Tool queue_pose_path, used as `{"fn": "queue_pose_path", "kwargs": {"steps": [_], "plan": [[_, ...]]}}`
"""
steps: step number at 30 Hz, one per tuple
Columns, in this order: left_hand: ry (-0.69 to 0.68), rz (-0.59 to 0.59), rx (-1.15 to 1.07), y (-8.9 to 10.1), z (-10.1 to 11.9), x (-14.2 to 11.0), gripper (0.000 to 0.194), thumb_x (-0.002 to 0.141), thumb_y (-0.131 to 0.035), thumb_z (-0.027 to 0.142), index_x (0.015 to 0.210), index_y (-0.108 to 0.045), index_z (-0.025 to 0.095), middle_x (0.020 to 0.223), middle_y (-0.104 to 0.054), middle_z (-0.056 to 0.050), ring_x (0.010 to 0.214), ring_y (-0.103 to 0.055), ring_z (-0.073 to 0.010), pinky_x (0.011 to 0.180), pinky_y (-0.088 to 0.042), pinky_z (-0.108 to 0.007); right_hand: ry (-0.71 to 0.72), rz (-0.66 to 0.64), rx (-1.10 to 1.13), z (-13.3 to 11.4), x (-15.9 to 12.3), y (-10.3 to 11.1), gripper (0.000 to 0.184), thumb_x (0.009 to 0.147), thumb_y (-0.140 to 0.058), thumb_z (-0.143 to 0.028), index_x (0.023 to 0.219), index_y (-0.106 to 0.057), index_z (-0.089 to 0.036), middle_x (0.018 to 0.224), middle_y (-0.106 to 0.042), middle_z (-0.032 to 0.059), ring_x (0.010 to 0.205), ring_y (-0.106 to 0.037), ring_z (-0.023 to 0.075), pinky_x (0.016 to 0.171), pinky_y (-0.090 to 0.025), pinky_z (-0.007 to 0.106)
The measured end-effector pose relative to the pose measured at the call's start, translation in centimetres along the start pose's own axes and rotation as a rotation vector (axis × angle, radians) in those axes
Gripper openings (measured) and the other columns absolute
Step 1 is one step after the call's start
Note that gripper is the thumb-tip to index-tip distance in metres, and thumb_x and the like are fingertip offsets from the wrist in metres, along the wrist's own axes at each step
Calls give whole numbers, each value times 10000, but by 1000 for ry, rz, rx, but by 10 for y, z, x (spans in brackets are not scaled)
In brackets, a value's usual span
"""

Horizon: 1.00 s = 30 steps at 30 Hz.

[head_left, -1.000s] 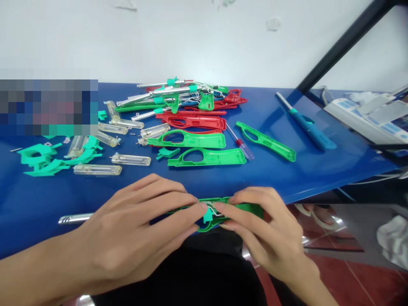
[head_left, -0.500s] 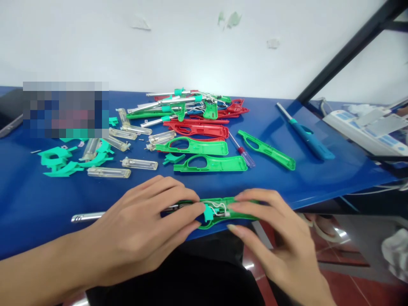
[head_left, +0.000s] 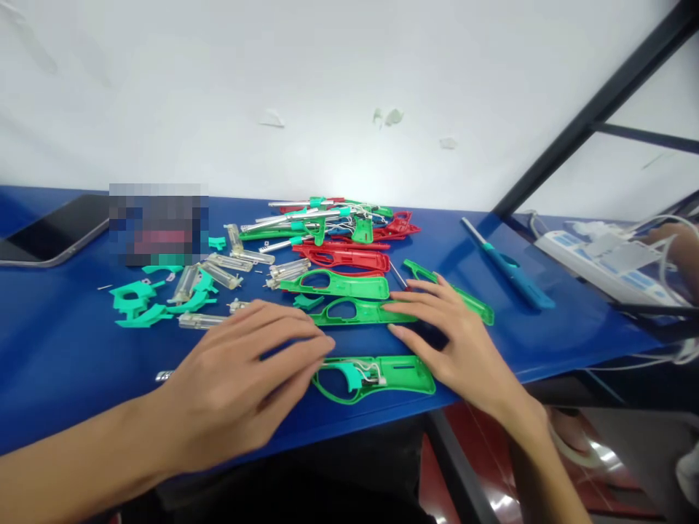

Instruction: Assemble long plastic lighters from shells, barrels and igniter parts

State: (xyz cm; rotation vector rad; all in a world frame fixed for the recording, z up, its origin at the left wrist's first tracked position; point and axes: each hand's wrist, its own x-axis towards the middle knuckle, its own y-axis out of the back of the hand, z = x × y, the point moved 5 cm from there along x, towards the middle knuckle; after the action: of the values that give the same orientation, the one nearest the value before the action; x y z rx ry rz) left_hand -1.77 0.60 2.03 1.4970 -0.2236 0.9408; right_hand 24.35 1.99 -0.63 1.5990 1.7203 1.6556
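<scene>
Loaded green lighter shell point(head_left: 412, 375) lies at the table edge point(head_left: 289, 434), teal trigger point(head_left: 352, 376) and white wires point(head_left: 367, 365) inside, metal tube point(head_left: 164, 376) sticking out left. My left hand point(head_left: 234, 371) covers its left part, fingers curled close together; can't tell if they grip. My right hand point(head_left: 459, 331) is at the second green shell half point(head_left: 368, 314), thumb and fingers parted round its right end; hold unclear. Step looks like fetching that half; next move calls for a firm pinch on its rim.

Apparently an assembly workshop: glossy blue flat workbench point(head_left: 540, 338); silver metal tubes point(head_left: 289, 217) heaped at twelve o'clock; teal curved plastic parts point(head_left: 146, 314) at nine; green plastic casing point(head_left: 415, 377) at five.
</scene>
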Motion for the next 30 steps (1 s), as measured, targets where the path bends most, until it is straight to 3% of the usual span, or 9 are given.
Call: {"fn": "queue_pose_path", "kwargs": {"steps": [7,10,14,19,26,30], "plan": [[42,59,54,9,-21,3,230,1013,-599,45,1141,-740,174,1047,-774,-62,969,-733,-188,906,-605,-339,30,52,88,1,-4,7,120,1010,-748,-335,1113,-806,-317,1177,-845,19,1244,-745,289,1262,-371,717],[47,65,103,10,-18,4,221,1041,-600,90,1196,-727,182,1150,-769,-86,1038,-742,-200,959,-608,-363,-14,96,170,1,-6,13,104,1008,-746,-315,1096,-802,-313,1166,-845,14,1159,-785,259,1211,-490,606],[34,80,150,11,-19,2,210,1053,-640,125,1233,-725,190,1170,-766,-88,1047,-744,-204,964,-601,-366,-36,127,240,-4,-8,20,82,1006,-743,-288,1066,-794,-311,1138,-851,2,1107,-802,222,1001,-639,411],[-53,100,115,11,-24,0,199,1034,-664,77,1195,-751,154,1009,-784,-55,883,-738,-165,864,-588,-316,-42,160,237,-9,-6,24,134,1034,-674,-255,1031,-807,-275,1021,-866,6,957,-832,205,864,-664,327],[-41,75,78,9,-24,-2,308,1035,-658,76,1309,-699,210,1041,-790,-39,909,-735,-157,869,-600,-313,-102,246,189,-4,-11,24,198,1036,-657,-291,940,-828,-264,920,-876,7,808,-842,219,762,-665,308],[29,55,17,12,-18,2,246,1011,-625,58,1210,-680,190,1023,-765,-43,935,-717,-165,869,-594,-315,-176,320,159,0,-12,25,221,1050,-645,-336,943,-817,-248,849,-863,5,689,-819,209,670,-644,294]]}}
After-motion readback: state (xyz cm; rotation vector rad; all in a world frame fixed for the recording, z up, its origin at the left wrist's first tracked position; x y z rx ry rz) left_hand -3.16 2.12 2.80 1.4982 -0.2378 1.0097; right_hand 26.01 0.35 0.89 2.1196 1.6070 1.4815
